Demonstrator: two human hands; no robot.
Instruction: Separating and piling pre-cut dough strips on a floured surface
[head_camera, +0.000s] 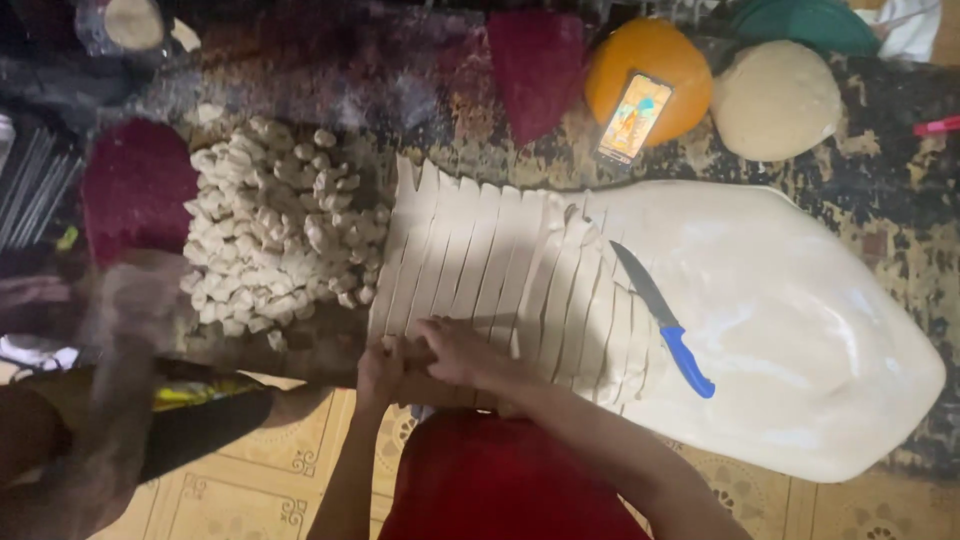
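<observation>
Pinching the near end of 1 dough strip (415, 280), the left hand (380, 368) and right hand (455, 352) sit touching each other, fingers curled, at the near edge of the big rolled dough sheet (800, 320). That sheet's left part is sliced into many strips. A blue-handled knife (662, 318) lies on the sheet, right of the hands. Left of the sheet sits a heap of small dough pieces (280, 230). Beyond the sheet rest a dough ball (775, 100) and a phone (633, 117) on an orange ball (655, 50).
</observation>
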